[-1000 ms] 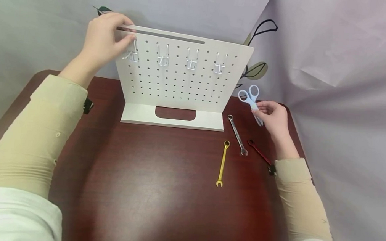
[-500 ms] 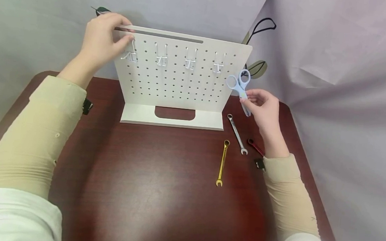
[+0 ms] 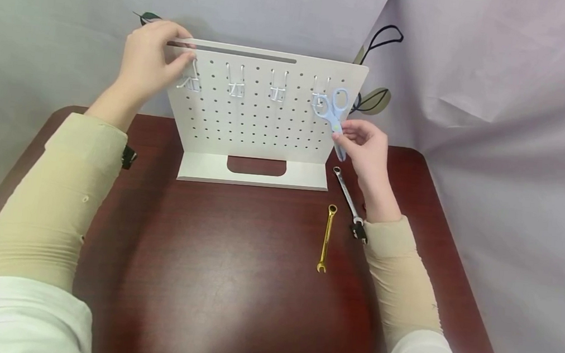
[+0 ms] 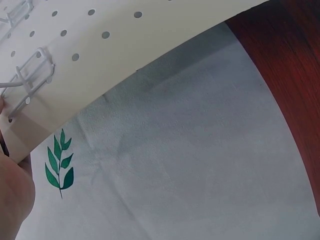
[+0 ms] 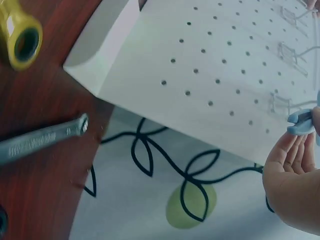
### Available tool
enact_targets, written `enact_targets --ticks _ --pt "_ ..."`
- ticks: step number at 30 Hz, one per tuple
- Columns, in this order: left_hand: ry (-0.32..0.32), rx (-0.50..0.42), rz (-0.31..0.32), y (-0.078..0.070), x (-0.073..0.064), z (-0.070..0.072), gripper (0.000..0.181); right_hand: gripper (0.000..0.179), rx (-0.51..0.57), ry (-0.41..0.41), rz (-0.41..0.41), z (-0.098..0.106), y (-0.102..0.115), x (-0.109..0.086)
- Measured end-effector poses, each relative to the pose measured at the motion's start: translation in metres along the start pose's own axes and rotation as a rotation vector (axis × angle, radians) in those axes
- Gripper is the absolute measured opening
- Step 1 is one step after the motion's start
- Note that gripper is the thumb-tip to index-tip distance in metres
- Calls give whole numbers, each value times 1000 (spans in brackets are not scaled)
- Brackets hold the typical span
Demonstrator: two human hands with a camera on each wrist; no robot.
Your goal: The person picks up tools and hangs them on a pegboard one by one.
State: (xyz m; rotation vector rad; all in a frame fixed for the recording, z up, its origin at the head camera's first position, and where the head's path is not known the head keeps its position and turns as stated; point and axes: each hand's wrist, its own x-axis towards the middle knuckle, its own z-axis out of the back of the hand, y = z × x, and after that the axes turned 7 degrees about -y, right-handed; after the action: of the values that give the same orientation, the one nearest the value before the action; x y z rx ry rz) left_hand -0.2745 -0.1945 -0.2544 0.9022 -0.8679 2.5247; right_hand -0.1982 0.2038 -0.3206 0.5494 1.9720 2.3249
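A white pegboard (image 3: 262,124) stands upright on its base at the back of the table, with several white wire hooks (image 3: 277,93) along its upper part. My left hand (image 3: 148,61) grips its top left corner, fingers behind and thumb in front. Light blue scissors (image 3: 335,114) are pinched by the blades in my right hand (image 3: 366,147), handle loops up. In the head view the loops overlap the rightmost hook (image 3: 314,96); whether they touch it I cannot tell. The right wrist view shows the blade end of the scissors (image 5: 300,127) between thumb and fingers.
On the dark red table (image 3: 225,250) lie a silver wrench (image 3: 346,193), under the right wrist, and a yellow wrench (image 3: 326,239) nearer the front. A red wrench is almost wholly hidden by the right arm. A pale curtain (image 3: 505,162) hangs behind and at the right.
My right hand has carried the scissors left and up from the table's right side to the front of the pegboard's right edge. The left hand keeps its hold on the corner.
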Motion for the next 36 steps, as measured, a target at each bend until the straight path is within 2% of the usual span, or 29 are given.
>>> enact_targets --ticks 7,17,24,27,36 --pt "0 1 10 2 1 -1 24 18 31 -20 -31 -13 -11 6" --pt "-3 4 13 2 1 -2 24 15 55 -48 -133 -26 -25 15" --pt "-7 -3 8 3 1 -3 23 25 6 -61 -106 -36 -35 21" --pt "-9 -5 4 2 0 -3 24 24 9 -67 -97 -40 -37 22" --pt "-19 -5 1 1 -1 -2 24 26 -2 -55 -122 -45 -41 25"
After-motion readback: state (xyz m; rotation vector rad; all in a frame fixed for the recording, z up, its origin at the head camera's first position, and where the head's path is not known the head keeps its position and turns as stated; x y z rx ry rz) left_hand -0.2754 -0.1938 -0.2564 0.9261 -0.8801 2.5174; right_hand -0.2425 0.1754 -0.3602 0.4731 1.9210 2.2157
